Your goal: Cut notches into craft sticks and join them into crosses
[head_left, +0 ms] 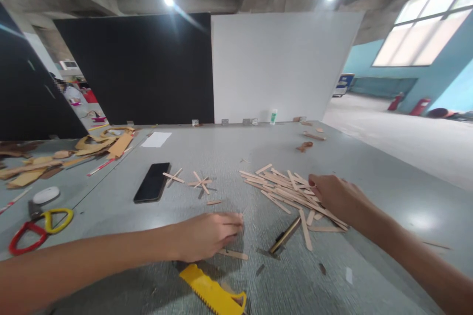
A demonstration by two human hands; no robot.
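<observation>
A loose pile of wooden craft sticks (281,192) lies on the grey table, right of centre. At its right edge is my right hand (336,196), fingers closed together on the end of a stick. My left hand (212,234) hovers low over the table, its fingers drawn together; whatever they pinch is hidden. Just below it lies a single craft stick (233,254). Farther back are two crossed-stick shapes, an X-shaped one (173,177) and a star-like one (200,182). A short stick piece (213,202) rests between them and my left hand.
A gold-and-black cutter-like tool (284,236) and a yellow ridged handle (210,288) lie near me. Leftward are a phone (152,183), scissors (27,236), a white mouse (46,195) and cardboard scraps (107,145). A small glue bottle (273,117) stands by the white panel (281,64).
</observation>
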